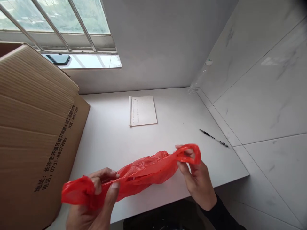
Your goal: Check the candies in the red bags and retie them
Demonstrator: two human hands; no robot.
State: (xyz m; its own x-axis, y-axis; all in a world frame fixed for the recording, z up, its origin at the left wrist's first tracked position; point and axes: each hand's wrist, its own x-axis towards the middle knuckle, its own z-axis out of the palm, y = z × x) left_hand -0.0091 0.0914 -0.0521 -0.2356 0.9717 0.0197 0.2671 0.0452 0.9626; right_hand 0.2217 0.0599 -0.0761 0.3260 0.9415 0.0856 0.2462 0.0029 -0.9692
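A thin red plastic bag is stretched between my two hands above the front of the white table. My left hand grips its left end near one handle loop, thumb and fingers closed on the plastic. At the other end, my right hand pinches the bag by its right handle loop, which hangs over the fingers. The bag's mouth runs as a narrow slit along the top, and its inside is mostly hidden.
On the white table lie a booklet and a black pen. A clear plastic bottle stands in the back right corner. A large cardboard box fills the left side. A phone rests on the windowsill.
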